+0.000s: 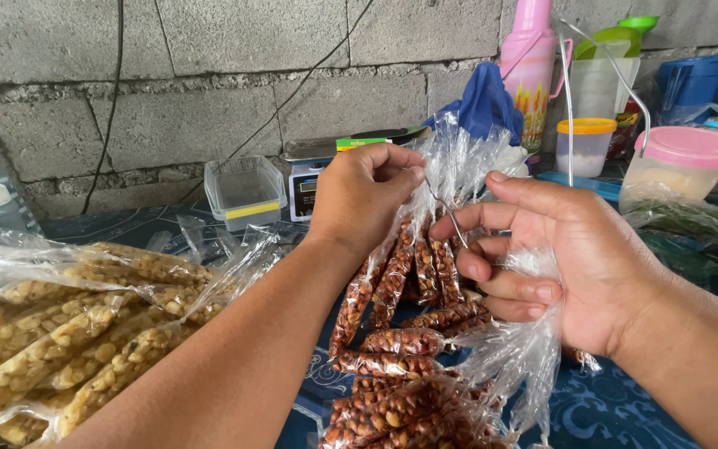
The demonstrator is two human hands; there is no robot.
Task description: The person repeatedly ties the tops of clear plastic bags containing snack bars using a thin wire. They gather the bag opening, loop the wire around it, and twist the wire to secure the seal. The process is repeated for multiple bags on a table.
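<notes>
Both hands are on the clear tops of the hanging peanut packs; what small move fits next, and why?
Probably the left hand should thread the pinched plastic top onto the thin wire hook, since the right hand steadies that hook and the peanut packs already hang bunched from it.

Clear peanut packets (392,333) centre; yellow snack packets (68,333) left.

A bare grey concrete-block wall (209,75) stood behind the tabletop (625,411); dark cables (114,91) ran down it; soft daylight fell evenly; a blue patterned cloth covered the tabletop.
</notes>
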